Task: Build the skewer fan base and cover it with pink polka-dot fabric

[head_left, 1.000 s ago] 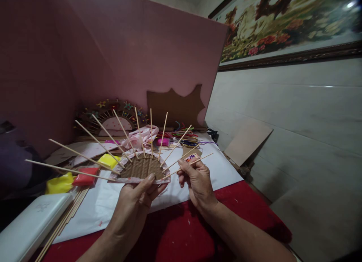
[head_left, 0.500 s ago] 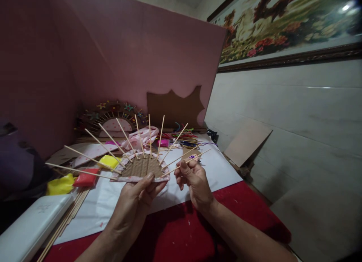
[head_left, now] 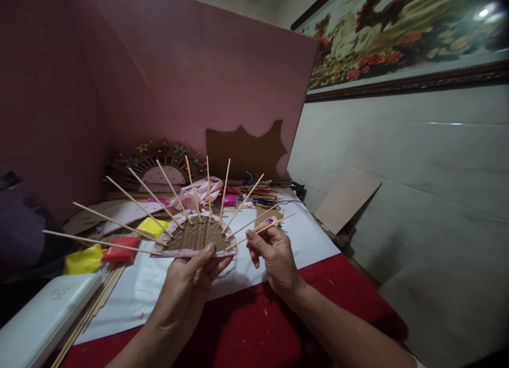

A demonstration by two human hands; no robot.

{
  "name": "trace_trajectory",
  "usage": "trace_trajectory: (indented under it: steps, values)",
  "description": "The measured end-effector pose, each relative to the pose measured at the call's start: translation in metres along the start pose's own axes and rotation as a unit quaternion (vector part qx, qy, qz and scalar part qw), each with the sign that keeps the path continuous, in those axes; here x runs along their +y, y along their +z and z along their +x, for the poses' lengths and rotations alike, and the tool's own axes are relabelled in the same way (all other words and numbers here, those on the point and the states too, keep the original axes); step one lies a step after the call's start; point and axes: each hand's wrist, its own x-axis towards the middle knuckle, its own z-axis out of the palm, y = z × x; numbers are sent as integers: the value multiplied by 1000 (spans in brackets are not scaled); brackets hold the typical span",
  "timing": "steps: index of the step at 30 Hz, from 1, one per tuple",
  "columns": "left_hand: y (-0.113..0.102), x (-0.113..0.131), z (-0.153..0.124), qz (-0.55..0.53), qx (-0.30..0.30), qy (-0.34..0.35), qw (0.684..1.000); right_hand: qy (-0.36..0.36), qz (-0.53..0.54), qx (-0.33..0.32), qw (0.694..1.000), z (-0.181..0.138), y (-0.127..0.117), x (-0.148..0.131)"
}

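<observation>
My left hand [head_left: 199, 275] pinches the straight lower edge of a half-round corrugated cardboard piece [head_left: 194, 236], its thumb lying on the front face. Pink patterned fabric wraps the rim of the cardboard. Several thin wooden sticks [head_left: 170, 185] fan outward from its curved edge. On the right side, my right hand [head_left: 274, 251] is closed with thumb and fingers on the lowest right stick [head_left: 246, 237], whose inner end meets the cardboard's right corner. Behind the right fingertips shows a small light item with a purple print [head_left: 271, 220].
A finished-looking half-round fan [head_left: 163, 174] with coloured stars leans at the back. Yellow [head_left: 85, 259] and red packets [head_left: 121, 249], a white case [head_left: 47, 315] and loose sticks [head_left: 93, 304] lie left. White paper [head_left: 310, 241] covers part of the red cloth [head_left: 350, 288].
The cardboard piece has shifted slightly left and turned a little, so its left sticks reach farther left. My right hand stays almost in place, still on the stick.
</observation>
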Motion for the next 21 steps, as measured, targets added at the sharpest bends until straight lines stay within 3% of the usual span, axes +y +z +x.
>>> trace_trajectory:
  steps: [21]
  values:
    - [4, -1, -3, 15, 25, 1, 1000, 23, 10, 5, 1000, 1, -2, 2]
